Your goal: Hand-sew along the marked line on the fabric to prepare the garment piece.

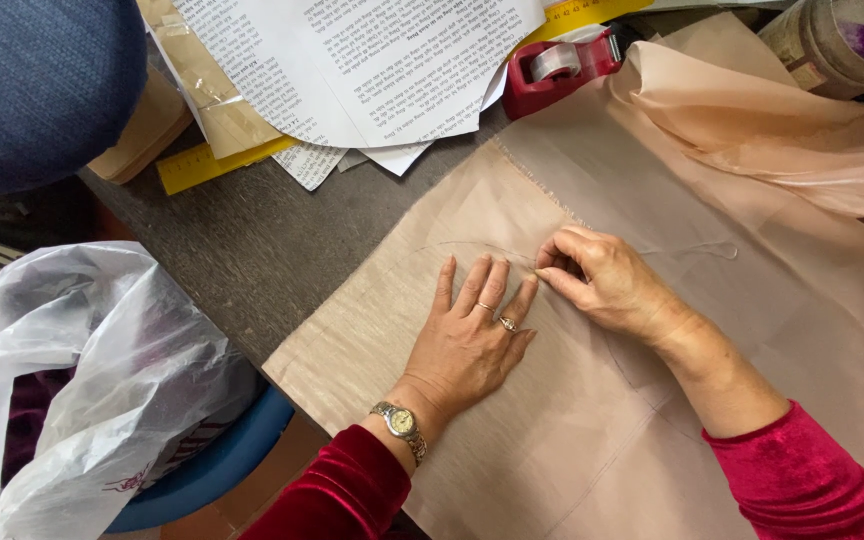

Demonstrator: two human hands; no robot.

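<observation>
A pale peach fabric piece (pixel 372 350) lies flat on a dark grey table (pixel 272 240). My left hand (pixel 467 335) rests flat on it, fingers spread, with rings and a wristwatch. Just to its right, my right hand (pixel 602 285) pinches something very small at the fabric, fingertips touching near my left index finger. A fine thread (pixel 697 250) loops across the cloth to the right of that hand. Faint curved lines are marked on the fabric. Both sleeves are red velvet.
More peach fabric (pixel 772 110) is bunched at the back right. A red tape dispenser (pixel 557 65), printed paper sheets (pixel 372 60), a yellow ruler (pixel 202 165) and a jar (pixel 837 40) lie at the back. A white plastic bag (pixel 82 380) and blue chair seat (pixel 37 85) stand left.
</observation>
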